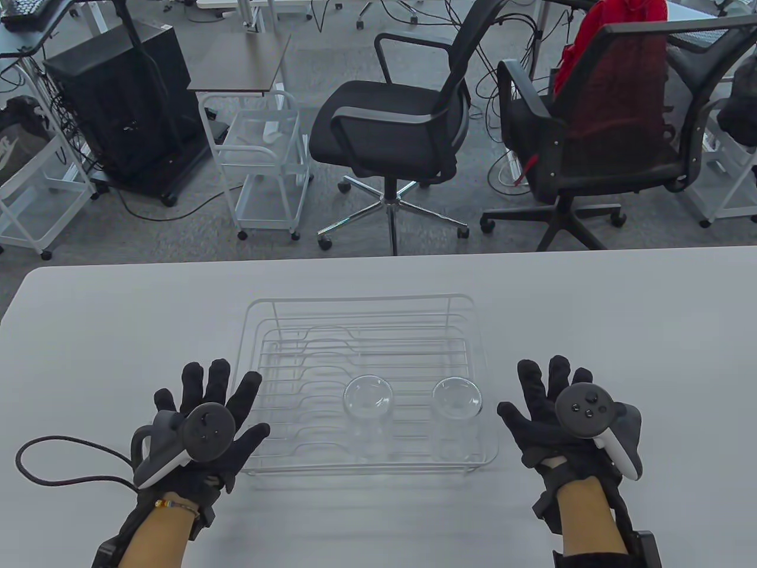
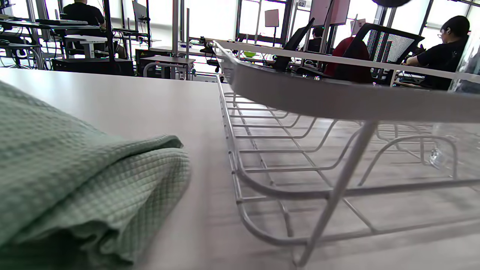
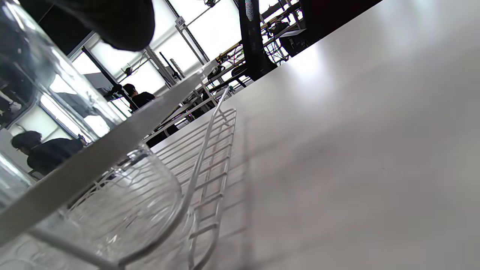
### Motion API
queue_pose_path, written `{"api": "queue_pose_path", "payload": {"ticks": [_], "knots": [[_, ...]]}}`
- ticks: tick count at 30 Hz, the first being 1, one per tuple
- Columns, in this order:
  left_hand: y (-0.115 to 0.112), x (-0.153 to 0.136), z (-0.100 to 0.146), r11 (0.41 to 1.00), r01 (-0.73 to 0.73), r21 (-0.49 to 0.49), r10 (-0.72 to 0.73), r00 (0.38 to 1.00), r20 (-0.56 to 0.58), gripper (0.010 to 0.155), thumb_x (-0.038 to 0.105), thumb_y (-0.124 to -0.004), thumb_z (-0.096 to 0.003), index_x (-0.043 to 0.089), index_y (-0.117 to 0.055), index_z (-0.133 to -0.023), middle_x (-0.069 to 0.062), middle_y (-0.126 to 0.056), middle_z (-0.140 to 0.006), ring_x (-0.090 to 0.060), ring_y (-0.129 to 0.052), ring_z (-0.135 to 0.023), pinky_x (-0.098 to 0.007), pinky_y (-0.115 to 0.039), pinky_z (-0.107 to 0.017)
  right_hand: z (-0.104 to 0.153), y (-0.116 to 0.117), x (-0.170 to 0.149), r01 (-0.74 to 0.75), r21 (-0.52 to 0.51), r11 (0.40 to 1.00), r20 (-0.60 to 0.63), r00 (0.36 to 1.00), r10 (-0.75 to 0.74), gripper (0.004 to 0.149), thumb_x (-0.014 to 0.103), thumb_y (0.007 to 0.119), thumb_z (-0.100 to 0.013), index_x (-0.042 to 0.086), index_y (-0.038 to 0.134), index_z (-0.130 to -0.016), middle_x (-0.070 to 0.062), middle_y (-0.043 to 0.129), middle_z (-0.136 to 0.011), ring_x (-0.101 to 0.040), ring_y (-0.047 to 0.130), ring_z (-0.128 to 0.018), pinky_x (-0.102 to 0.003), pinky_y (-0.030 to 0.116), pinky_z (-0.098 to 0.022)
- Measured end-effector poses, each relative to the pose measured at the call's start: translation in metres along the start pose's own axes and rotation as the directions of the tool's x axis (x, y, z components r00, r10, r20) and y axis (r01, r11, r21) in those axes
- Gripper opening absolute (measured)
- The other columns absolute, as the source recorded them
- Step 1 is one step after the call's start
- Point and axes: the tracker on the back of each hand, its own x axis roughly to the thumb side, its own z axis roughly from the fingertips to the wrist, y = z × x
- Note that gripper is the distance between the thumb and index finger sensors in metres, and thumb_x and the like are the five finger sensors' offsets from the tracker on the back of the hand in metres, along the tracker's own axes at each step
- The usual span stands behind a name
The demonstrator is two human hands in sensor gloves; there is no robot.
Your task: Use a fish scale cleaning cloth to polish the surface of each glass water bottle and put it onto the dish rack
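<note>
A white wire dish rack [image 1: 361, 307] sits mid-table. Two clear glass bottles stand upright in its front part, one in the middle [image 1: 368, 397] and one at the right [image 1: 456, 397]. My left hand [image 1: 207, 390] lies flat with spread fingers just left of the rack. In the left wrist view a folded green cloth [image 2: 75, 180] lies on the table beside the rack [image 2: 337, 101]; the table view does not show it. My right hand [image 1: 544, 384] is spread open just right of the rack, holding nothing. The right wrist view shows the nearer bottle [image 3: 123, 202] behind the rack's wires [image 3: 210, 150].
A black cable [image 1: 53, 467] loops over the table at the left of my left hand. Two office chairs [image 1: 402, 130] [image 1: 597, 136] and a white trolley [image 1: 266, 165] stand beyond the table's far edge [image 1: 378, 257].
</note>
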Motion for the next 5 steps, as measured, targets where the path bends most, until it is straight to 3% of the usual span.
{"api": "queue_pose_path", "payload": {"ticks": [5], "knots": [[-0.0060, 0.0006, -0.0022, 0.999, 0.010, -0.036, -0.010, 1.000, 0.004, 0.075, 0.069, -0.061, -0.0535, 0.048, -0.021, -0.113, -0.005, -0.007, -0.122, -0.048, -0.004, -0.112, -0.079, -0.014, -0.064, -0.0009, 0.0006, -0.0022, 0.014, 0.009, 1.000, -0.014, 1.000, -0.014, 0.074, 0.063, 0.068, -0.056, 0.035, 0.024, -0.110, -0.010, -0.002, -0.119, -0.040, -0.009, -0.100, -0.069, 0.002, -0.064]]}}
